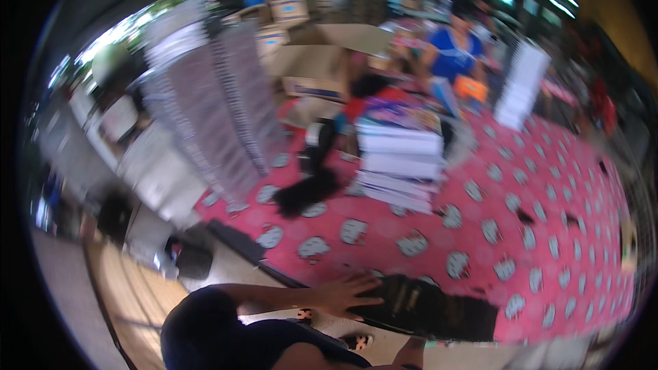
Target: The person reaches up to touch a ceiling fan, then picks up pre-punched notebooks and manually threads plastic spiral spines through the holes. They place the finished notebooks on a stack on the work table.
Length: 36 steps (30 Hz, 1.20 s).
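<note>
My left hand (346,294) lies with its fingers spread at the left end of a dark flat piece (432,308) with faint brownish marks, along the near edge of the table. Low in the picture, my right forearm (410,354) reaches up to that same edge; the hand itself is hidden there. Farther in stands a stack of thick white-paged books (401,157) with a purple, colourful cover on top. A black fluffy thing, like a brush (305,192), rests to its left. The picture is blurred by motion.
A pink patterned cloth (480,233) covers the table. Tall stacks (205,96) rise at the left, and a white stack (523,85) stands far right. An open cardboard box (312,72) is behind. Across the table is a person in blue (456,51), near something orange (471,89).
</note>
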Each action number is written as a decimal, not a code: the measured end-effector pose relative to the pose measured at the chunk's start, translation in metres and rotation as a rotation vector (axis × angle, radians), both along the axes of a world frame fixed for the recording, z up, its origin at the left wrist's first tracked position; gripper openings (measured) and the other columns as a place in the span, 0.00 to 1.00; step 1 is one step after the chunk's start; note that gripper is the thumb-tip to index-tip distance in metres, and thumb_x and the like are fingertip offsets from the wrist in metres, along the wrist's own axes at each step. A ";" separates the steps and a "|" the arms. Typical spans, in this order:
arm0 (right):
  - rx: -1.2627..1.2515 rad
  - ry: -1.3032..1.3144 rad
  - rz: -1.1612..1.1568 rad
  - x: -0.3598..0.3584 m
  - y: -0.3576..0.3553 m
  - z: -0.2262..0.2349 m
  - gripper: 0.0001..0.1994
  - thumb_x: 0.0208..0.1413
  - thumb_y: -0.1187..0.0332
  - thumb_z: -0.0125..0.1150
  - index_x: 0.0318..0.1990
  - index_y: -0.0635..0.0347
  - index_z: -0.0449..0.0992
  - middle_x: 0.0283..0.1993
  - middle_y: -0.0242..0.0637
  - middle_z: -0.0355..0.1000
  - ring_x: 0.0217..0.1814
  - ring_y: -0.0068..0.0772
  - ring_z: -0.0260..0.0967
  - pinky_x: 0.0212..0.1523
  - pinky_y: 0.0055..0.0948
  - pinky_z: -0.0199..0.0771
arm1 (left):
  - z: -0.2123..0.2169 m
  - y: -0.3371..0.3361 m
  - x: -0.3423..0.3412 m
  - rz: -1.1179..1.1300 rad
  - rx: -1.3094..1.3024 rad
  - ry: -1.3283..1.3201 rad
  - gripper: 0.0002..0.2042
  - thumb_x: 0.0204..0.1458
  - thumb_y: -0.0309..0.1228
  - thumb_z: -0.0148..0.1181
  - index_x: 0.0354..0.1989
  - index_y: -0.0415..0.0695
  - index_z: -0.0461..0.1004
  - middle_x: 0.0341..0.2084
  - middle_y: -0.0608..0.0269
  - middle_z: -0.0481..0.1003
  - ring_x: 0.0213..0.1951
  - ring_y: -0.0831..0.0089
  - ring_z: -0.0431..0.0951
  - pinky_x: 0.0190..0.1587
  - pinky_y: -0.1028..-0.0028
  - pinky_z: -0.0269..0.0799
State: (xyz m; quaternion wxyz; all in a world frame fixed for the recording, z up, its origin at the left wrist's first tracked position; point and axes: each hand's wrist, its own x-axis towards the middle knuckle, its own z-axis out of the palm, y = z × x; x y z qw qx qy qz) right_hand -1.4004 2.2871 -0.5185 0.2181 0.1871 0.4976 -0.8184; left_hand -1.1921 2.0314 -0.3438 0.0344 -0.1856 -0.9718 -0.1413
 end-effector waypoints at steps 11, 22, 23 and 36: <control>0.038 0.061 0.522 0.085 -0.224 0.059 0.12 0.60 0.48 0.55 0.45 0.40 0.73 0.36 0.26 0.69 0.37 0.26 0.68 0.41 0.33 0.70 | 0.103 -0.153 0.187 0.675 0.239 0.380 0.29 0.51 0.36 0.68 0.62 0.46 0.70 0.64 0.46 0.64 0.64 0.46 0.64 0.62 0.49 0.63; 0.042 0.053 0.501 0.135 -0.220 0.071 0.13 0.59 0.48 0.56 0.45 0.39 0.72 0.37 0.26 0.68 0.38 0.26 0.68 0.42 0.34 0.70 | 0.436 -0.358 0.510 1.550 -1.256 1.098 0.29 0.61 0.37 0.59 0.69 0.41 0.61 0.64 0.49 0.66 0.65 0.51 0.65 0.66 0.57 0.60; 0.048 0.054 0.497 0.142 -0.221 0.072 0.13 0.59 0.47 0.56 0.45 0.39 0.72 0.37 0.26 0.68 0.38 0.26 0.68 0.42 0.34 0.70 | 0.456 -0.368 0.533 1.599 -1.381 1.079 0.28 0.63 0.40 0.56 0.69 0.42 0.61 0.65 0.50 0.66 0.66 0.53 0.65 0.66 0.58 0.59; 0.052 0.096 0.649 0.276 -0.415 0.091 0.14 0.58 0.46 0.57 0.46 0.39 0.72 0.37 0.26 0.68 0.39 0.27 0.67 0.42 0.35 0.71 | 0.619 -0.521 0.731 1.991 -1.571 1.028 0.34 0.63 0.56 0.48 0.72 0.49 0.56 0.70 0.53 0.59 0.72 0.53 0.55 0.69 0.44 0.50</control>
